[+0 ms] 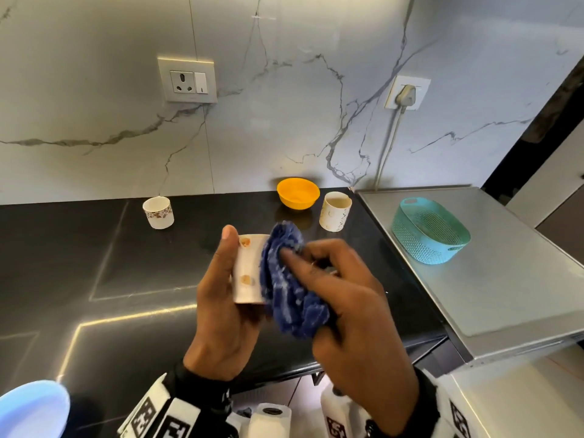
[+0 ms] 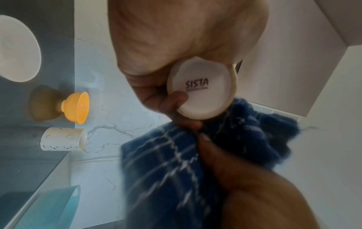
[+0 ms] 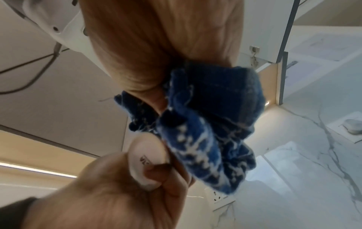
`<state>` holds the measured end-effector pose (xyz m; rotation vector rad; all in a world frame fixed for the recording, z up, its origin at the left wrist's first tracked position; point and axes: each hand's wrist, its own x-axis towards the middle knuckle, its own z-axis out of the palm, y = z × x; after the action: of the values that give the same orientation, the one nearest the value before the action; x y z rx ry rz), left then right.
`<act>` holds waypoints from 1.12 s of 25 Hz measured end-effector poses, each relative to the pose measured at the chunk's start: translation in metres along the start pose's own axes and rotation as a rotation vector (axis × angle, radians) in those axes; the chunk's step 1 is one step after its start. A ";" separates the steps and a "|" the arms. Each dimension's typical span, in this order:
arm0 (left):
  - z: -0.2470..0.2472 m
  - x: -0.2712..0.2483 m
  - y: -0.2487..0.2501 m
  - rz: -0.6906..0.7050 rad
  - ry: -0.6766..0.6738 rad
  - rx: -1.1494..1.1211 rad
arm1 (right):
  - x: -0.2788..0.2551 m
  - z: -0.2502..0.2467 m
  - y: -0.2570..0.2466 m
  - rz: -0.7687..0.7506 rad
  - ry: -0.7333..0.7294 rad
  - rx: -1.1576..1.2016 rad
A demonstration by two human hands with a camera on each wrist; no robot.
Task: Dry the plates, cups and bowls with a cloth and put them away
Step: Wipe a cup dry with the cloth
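head | left hand (image 1: pixel 218 298) fingers wrap cup (image 1: pixel 249 270) | right hand (image 1: pixel 357 314) fingers bunch cloth (image 1: pixel 290 279) against it

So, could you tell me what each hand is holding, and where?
Left hand grips the white cup round its side wall; right hand holds the bunched blue cloth against it.

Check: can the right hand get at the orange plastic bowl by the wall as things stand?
Probably not yet: the right hand grips the blue cloth. The path to the orange plastic bowl looks free.
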<state>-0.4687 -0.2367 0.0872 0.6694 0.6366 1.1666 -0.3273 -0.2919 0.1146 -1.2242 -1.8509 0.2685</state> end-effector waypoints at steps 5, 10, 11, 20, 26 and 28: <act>-0.007 -0.005 -0.004 -0.012 -0.032 0.064 | -0.006 -0.002 0.002 0.004 -0.025 -0.085; -0.002 -0.009 -0.007 0.045 -0.142 0.083 | -0.002 -0.006 0.003 0.043 0.063 -0.060; -0.003 -0.007 -0.004 0.040 -0.164 0.072 | -0.009 -0.004 0.000 0.013 0.058 -0.053; -0.007 -0.003 -0.006 -0.043 -0.177 0.027 | -0.006 -0.005 0.012 0.044 0.087 -0.057; -0.006 -0.004 -0.008 -0.082 -0.093 -0.019 | -0.031 0.003 0.007 0.005 -0.089 0.014; -0.003 -0.005 -0.012 -0.096 -0.092 -0.070 | -0.022 -0.001 0.010 0.003 -0.036 -0.016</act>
<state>-0.4653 -0.2444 0.0766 0.6227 0.5417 1.0584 -0.3172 -0.3052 0.0971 -1.2409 -1.8858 0.2799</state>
